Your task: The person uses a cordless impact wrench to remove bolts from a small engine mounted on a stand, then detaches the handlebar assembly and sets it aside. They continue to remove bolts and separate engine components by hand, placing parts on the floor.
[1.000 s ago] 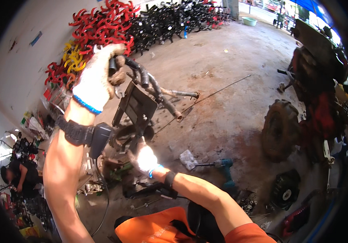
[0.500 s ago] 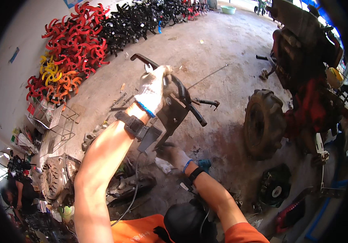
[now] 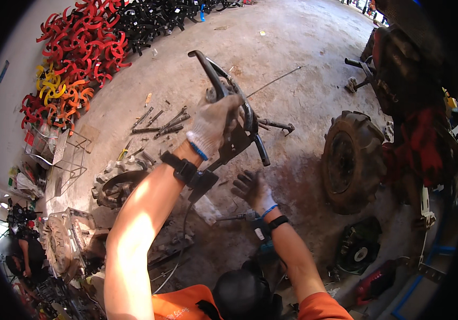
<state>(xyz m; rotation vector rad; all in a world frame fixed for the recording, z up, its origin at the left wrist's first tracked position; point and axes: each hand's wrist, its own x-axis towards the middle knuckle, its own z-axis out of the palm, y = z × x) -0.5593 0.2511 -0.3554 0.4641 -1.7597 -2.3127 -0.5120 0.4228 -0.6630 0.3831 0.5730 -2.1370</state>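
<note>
My left hand (image 3: 215,124), in a pale work glove, is wrapped round a black metal bracket (image 3: 235,145) with a bent tube along its top. The bracket is held tilted above the concrete floor, its curved tube end up and to the left. My right hand (image 3: 252,191), in a glove with dark fingers, is open with the fingers spread. It hovers below the bracket's lower tube end, apart from it. Close to the right wrist lies what looks like a teal power tool (image 3: 265,246), partly hidden by the arm.
Red curved blades (image 3: 82,45) and black ones (image 3: 159,22) are heaped at far left. Metal rods (image 3: 167,125) lie left of the bracket. A tractor wheel (image 3: 343,160) stands right. A metal housing (image 3: 71,234) sits lower left, near another person (image 3: 22,253).
My right hand has come away from the bracket's lower end, moved up and right, and opened. My left hand still holds the bracket, which has shifted slightly. The view has moved a little.
</note>
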